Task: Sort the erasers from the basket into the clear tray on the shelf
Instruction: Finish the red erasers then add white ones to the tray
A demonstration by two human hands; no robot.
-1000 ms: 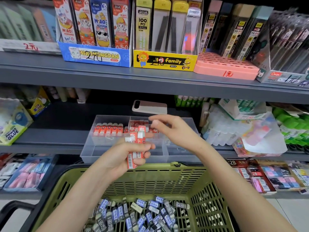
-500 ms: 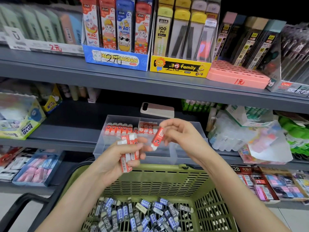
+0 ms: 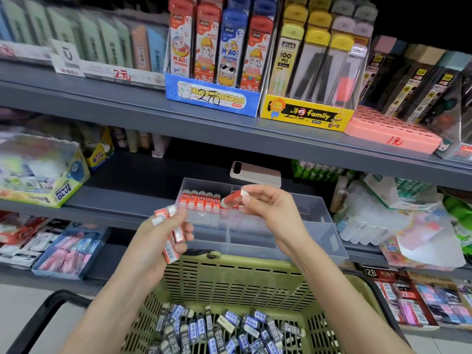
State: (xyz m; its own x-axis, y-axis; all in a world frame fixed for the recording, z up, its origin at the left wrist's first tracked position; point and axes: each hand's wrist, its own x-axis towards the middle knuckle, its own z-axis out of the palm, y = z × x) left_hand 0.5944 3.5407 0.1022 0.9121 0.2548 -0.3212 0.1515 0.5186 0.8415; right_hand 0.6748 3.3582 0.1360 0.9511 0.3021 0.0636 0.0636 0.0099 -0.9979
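Right, the right hand [image 3: 270,210] is up over the clear tray [image 3: 255,238], thumb and fingers pinching a single red eraser [image 3: 233,198] near one white end, the eraser tilted with its free end toward eight o'clock. It hangs at the tray's back compartments, at three o'clock of the row of red erasers [image 3: 201,200] standing upright side by side in the back left compartment. Whether it touches that row, I cannot tell.

Over at eight o'clock of the tray, the left hand [image 3: 153,246] grips a small bunch of red erasers [image 3: 176,233], fingers curled round them, white tips poking out at the top, barcodes facing the camera.

The tray sits on the grey shelf [image 3: 115,200], and at its twelve o'clock lies a phone [image 3: 255,172], flat, camera end toward nine o'clock.

Down at six o'clock is the green basket [image 3: 242,267], its far rim just under the tray's front wall, and in its bottom a loose heap of dark and blue erasers [image 3: 217,330] marked 2B.
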